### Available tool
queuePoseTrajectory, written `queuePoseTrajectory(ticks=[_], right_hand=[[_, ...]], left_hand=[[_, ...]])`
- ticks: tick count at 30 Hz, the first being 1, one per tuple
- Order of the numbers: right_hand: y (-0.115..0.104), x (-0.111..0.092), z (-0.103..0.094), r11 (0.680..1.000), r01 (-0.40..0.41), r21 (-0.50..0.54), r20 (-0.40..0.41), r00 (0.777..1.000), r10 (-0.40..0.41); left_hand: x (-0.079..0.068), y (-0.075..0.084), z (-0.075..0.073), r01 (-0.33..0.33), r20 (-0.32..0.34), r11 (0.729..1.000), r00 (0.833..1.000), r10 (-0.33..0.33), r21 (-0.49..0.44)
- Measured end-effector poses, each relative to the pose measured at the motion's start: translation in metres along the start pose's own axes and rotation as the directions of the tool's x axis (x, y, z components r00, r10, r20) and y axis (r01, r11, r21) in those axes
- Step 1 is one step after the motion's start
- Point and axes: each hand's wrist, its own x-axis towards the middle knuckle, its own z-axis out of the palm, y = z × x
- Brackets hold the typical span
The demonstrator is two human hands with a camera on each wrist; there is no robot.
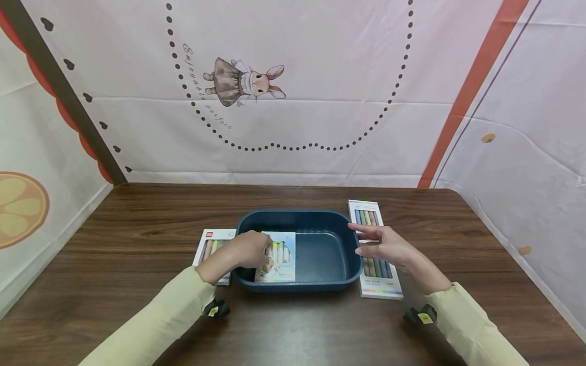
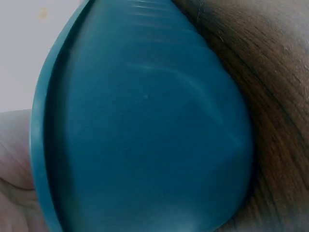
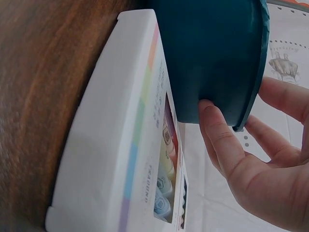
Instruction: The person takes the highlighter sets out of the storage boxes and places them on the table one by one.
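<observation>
A dark blue rectangular plastic bin (image 1: 322,256) stands on the table. Reaching over its left rim, my left hand (image 1: 249,249) holds the left edge of a white box of marker pens (image 1: 284,272), which is inside the bin's left part. The fingertips are partly hidden in the head view. In the left wrist view, the bin's outer wall (image 2: 154,121) covers most of that hand's work. My right hand (image 1: 389,249) touches the bin at its right rim. Its fingers (image 3: 222,130) meet the outer wall, fairly straight.
Left of the bin lies another white pen box (image 1: 224,234), partly under my left forearm. To the right, a long white pen box (image 1: 380,290) lies close to the bin, with another pen box (image 1: 363,206) behind. A printed cloth (image 1: 320,66) hangs at the table's back.
</observation>
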Motion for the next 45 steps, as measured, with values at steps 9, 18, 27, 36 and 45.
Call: queuePoseTrajectory(ticks=[9, 18, 27, 36, 45], right_hand=[[0.0, 0.0, -0.001, 1.0, -0.005, -0.005, 0.001, 1.0, 0.005], [0.0, 0.001, -0.001, 1.0, -0.005, -0.013, 0.0, 1.0, 0.005], [0.001, 0.001, -0.001, 1.0, 0.0, -0.013, 0.0, 1.0, 0.0], [0.002, 0.0, -0.001, 1.0, -0.002, -0.008, -0.002, 1.0, 0.002], [0.0, 0.0, -0.001, 1.0, -0.007, -0.009, 0.0, 1.0, 0.007]], left_hand=[[0.003, 0.0, 0.004, -0.017, 0.009, 0.999, 1.0, 0.017, -0.034], [0.005, 0.002, 0.009, -0.085, 0.036, 0.995, 0.995, 0.088, -0.058], [0.004, 0.005, 0.013, -0.139, 0.055, 0.99, 0.989, 0.141, -0.033], [0.005, 0.007, 0.015, -0.172, 0.054, 0.985, 0.984, 0.171, 0.018], [0.007, 0.005, 0.016, -0.189, 0.046, 0.981, 0.981, 0.188, 0.028]])
